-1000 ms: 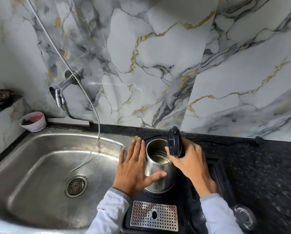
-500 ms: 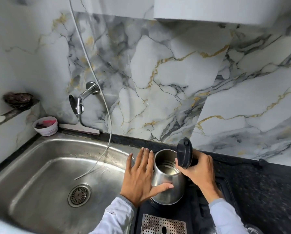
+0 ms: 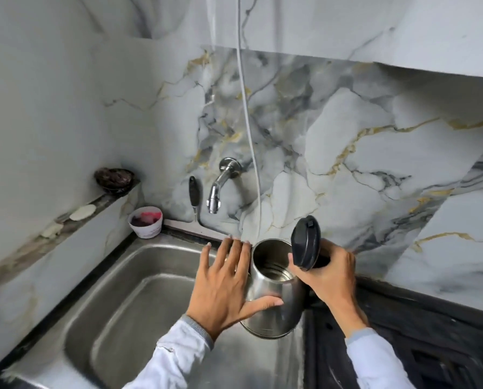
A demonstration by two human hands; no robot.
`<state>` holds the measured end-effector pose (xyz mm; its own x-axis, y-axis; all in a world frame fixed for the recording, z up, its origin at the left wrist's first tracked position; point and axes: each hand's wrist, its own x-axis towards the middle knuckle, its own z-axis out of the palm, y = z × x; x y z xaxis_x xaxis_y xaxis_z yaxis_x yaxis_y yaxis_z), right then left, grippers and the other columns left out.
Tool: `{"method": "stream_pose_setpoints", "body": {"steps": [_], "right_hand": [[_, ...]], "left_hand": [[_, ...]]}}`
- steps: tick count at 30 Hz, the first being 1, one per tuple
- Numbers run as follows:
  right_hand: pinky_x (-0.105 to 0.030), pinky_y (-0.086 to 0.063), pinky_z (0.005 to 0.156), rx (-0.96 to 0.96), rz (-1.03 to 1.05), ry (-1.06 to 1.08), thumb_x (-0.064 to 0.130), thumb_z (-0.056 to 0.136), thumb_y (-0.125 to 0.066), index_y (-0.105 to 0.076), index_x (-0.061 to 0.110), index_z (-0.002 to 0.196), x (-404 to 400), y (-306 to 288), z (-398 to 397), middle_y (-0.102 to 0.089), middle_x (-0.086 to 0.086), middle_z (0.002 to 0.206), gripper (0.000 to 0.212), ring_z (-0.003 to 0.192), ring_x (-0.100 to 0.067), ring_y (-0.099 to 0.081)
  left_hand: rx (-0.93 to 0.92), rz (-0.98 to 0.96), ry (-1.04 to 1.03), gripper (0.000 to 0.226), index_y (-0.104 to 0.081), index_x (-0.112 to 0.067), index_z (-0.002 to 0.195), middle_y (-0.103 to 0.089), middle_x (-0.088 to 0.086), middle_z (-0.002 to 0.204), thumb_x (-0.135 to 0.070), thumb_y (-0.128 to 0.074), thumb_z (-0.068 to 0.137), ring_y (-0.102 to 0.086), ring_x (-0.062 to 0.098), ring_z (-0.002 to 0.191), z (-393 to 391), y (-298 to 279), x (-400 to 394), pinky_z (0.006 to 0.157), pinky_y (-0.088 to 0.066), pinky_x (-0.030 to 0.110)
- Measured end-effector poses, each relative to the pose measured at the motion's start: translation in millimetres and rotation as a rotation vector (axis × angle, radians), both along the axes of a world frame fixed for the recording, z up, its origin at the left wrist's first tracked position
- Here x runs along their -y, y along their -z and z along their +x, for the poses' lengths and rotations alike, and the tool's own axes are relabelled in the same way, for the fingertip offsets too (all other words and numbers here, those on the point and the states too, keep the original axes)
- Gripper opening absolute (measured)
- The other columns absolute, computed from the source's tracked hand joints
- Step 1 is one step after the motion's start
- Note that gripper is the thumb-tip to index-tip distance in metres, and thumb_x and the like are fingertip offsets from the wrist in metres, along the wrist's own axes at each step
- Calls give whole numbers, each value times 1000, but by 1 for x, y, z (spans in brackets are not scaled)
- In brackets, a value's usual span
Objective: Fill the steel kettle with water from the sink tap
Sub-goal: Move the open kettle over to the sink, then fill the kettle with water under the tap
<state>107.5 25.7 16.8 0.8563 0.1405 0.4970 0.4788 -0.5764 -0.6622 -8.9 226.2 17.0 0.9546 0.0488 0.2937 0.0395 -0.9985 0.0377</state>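
The steel kettle hangs in the air above the right rim of the steel sink, tilted a little to the left. Its black lid stands flipped open and the inside looks empty. My right hand grips the kettle's handle on the right side; the handle is mostly hidden under it. My left hand lies flat against the kettle's left wall, fingers spread, thumb under the body. The chrome tap juts from the marble wall, above and left of the kettle. No water runs from it.
A thin white hose hangs down the wall just right of the tap. A black-handled tool leans left of the tap. A small white cup sits at the sink's back left corner. Dark countertop lies to the right.
The kettle has been lifted off its black base on the counter and carried left and up, over the sink's right rim. Both hands moved with it. The view has tilted upward.
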Motion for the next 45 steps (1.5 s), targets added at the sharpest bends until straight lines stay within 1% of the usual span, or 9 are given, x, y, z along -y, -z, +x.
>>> {"method": "stream_pose_setpoints", "body": {"steps": [7,11,16,20,27,34,37,39,45], "right_hand": [[-43,-57,57,-66,-53,-2,61,50,-79,-64,13,63,-99,35,35,-72,-1,58,51,60,-26,-72],[-39,-53,53,-93,-74,10,63,49,-77,-58,16,61,-131,56,50,-68,1,56,52,56,-26,-68],[-37,-54,58,-99,-57,38,65,49,-74,-64,15,64,-152,73,65,-73,1,61,54,61,-28,-71],[-41,-58,61,-117,-63,36,66,49,-74,-67,14,69,-160,79,71,-76,0,66,56,65,-27,-73],[-37,-56,56,-125,-54,17,64,53,-78,-65,15,67,-172,75,81,-72,3,62,52,59,-21,-69],[-44,-61,62,-168,-16,19,59,53,-81,-69,15,68,-171,74,89,-77,2,67,48,66,-20,-75],[-42,-60,60,-157,-18,16,60,53,-82,-67,15,68,-173,72,89,-76,3,66,49,65,-18,-74],[-38,-59,57,-144,-29,10,61,55,-84,-63,16,66,-173,71,88,-74,4,63,52,62,-16,-72],[-40,-60,59,-145,-16,-2,60,52,-81,-65,16,67,-171,71,88,-75,6,66,49,64,-17,-73]], "left_hand": [[-4,-7,-63,91,-51,-25,142,-67,2,135,-82,-7,87,-61,25,127,46,5,-110,107,-46,47],[81,-163,-184,58,-58,-19,117,-76,5,105,-69,-39,96,-72,37,96,95,0,-137,80,-54,43],[14,-248,-290,68,-67,-14,82,-77,12,80,-81,-52,83,-74,38,74,140,2,-124,73,-56,43],[130,-148,-329,54,-61,-13,57,-69,9,51,-61,-77,76,-66,31,44,150,4,-122,59,-55,38],[110,-178,53,58,-57,-8,77,-68,22,67,-54,-30,97,-65,44,64,163,10,-156,59,-48,41],[-76,-426,340,65,-53,-11,78,-61,11,69,-63,-21,99,-57,32,64,173,14,-186,66,-50,43],[-85,-409,316,58,-57,-18,113,-70,11,110,-65,-25,100,-65,32,103,157,26,-184,87,-52,40],[-120,-301,215,88,-34,-11,153,-47,16,157,-75,-21,93,-45,29,142,139,35,-181,118,-40,45],[-168,-63,15,121,-8,-7,160,-14,13,171,-93,-4,75,-16,24,158,96,54,-171,131,-17,45]]}}
